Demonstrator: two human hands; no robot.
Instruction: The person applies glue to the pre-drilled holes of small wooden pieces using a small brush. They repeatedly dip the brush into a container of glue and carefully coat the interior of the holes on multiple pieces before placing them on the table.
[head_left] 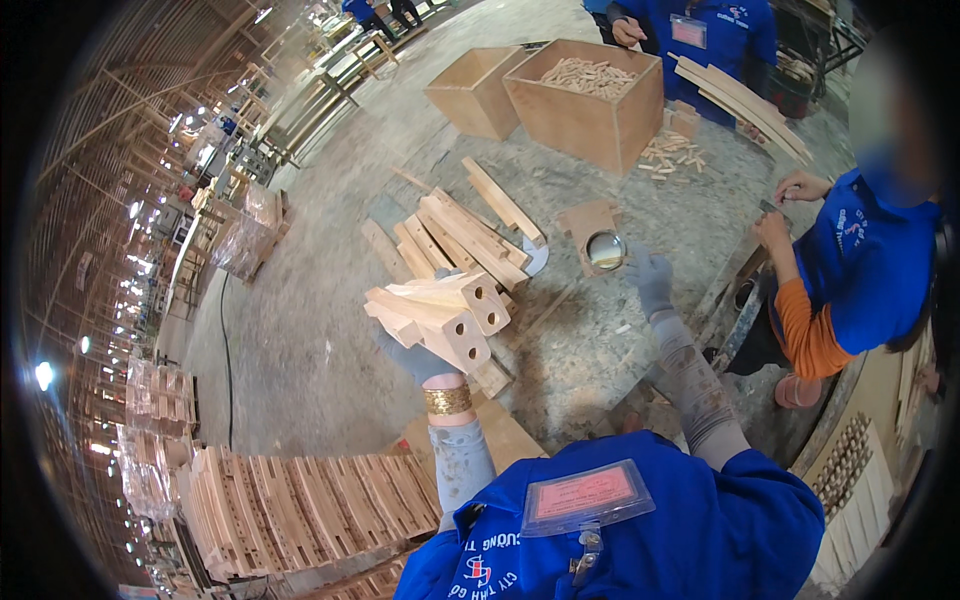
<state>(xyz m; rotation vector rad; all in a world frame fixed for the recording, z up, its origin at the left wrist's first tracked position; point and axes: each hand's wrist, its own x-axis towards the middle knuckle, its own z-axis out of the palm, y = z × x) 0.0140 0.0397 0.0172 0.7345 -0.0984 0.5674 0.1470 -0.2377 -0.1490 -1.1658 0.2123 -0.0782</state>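
My left hand [422,364], in a grey glove, is closed around several pale wooden pieces [432,312] held together. Their squared ends face me, with round holes in them. On the floor ahead, my gloved right hand [652,282] is at the right side of a round metal tin [605,250] with some pale liquid in it. Its fingers look pinched together, but what they hold, if anything, is too small to make out. A flat piece of brown board [588,218] lies at the tin. Beyond my left hand is a loose pile of wooden pieces [450,232].
Two wooden boxes, one lighter [475,95] and one full of small dowels [588,78], stand ahead; loose dowels [672,155] lie beside them. A co-worker in blue [860,260] sits at right, another [700,45] beyond the boxes. Stacked slotted wood [310,505] stands lower left.
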